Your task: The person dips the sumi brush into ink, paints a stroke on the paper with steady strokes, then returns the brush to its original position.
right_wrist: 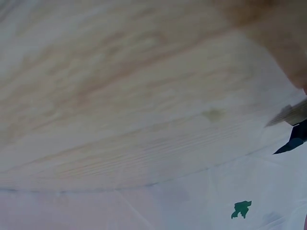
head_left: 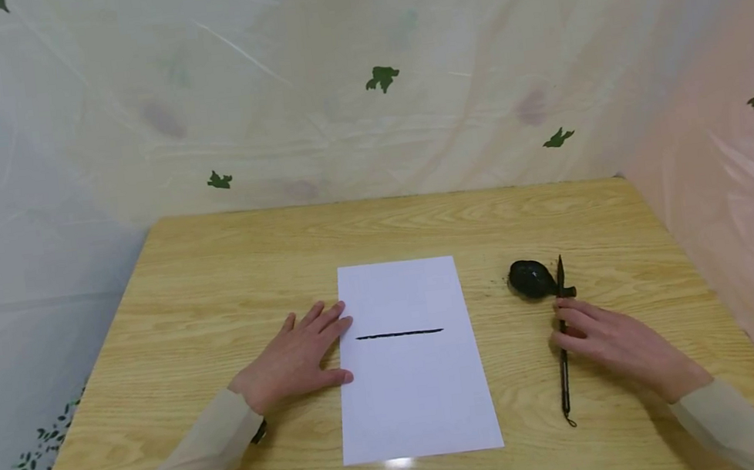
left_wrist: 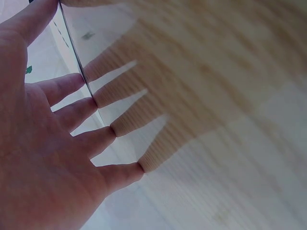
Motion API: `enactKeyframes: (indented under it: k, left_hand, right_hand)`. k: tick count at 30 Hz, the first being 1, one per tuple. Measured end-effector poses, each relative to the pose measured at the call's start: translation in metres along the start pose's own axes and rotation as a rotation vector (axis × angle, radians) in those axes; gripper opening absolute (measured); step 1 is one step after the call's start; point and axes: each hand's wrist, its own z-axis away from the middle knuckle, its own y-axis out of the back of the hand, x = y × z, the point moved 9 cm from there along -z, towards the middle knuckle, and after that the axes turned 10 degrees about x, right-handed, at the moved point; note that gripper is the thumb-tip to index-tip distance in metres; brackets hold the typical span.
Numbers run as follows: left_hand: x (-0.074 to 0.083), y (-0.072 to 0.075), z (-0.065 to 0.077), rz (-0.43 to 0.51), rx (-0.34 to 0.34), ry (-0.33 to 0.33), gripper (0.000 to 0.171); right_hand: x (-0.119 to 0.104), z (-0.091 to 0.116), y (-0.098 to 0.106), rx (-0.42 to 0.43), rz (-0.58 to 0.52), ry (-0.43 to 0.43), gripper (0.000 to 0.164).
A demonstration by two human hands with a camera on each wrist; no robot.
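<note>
A white sheet of paper (head_left: 413, 401) lies on the table, with one black horizontal stroke (head_left: 398, 334) across its middle. Spread flat, my left hand (head_left: 293, 357) rests at the sheet's left edge, its fingertips and thumb on the paper. In the left wrist view the same hand (left_wrist: 57, 143) touches the tabletop with its fingertips. To the right of the sheet, my right hand (head_left: 616, 343) pinches a black writing brush (head_left: 565, 376) by the shaft. Its dark tip points away from me, over the narrow end of a black gourd-shaped dish (head_left: 530, 279). In the right wrist view only the brush tip (right_wrist: 293, 141) shows clearly.
The wooden table (head_left: 227, 267) has a glossy surface that mirrors the hands. Pale curtains (head_left: 308, 119) with green leaf shapes hang behind it and at both sides. Small dark specks lie beside the dish.
</note>
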Motion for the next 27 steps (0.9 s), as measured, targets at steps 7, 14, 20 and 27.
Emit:
enactKeyframes:
  k: [7, 14, 20, 27]
  left_hand:
    - [0.001, 0.002, 0.0, 0.0, 0.004, -0.006, 0.085]
    - [0.0, 0.001, 0.001, -0.001, -0.002, 0.001, 0.085]
    - [-0.001, 0.0, 0.002, 0.006, -0.013, 0.01, 0.086]
    - [-0.001, 0.001, -0.001, 0.01, -0.005, 0.015, 0.089]
  right_hand:
    - [0.001, 0.002, 0.002, 0.019, 0.001, -0.004, 0.055]
    - [0.002, 0.005, 0.003, -0.013, -0.018, -0.027, 0.055]
    - [0.003, 0.012, 0.011, -0.015, -0.035, -0.056, 0.06]
    - [0.009, 0.01, 0.024, -0.038, -0.019, -0.128, 0.064]
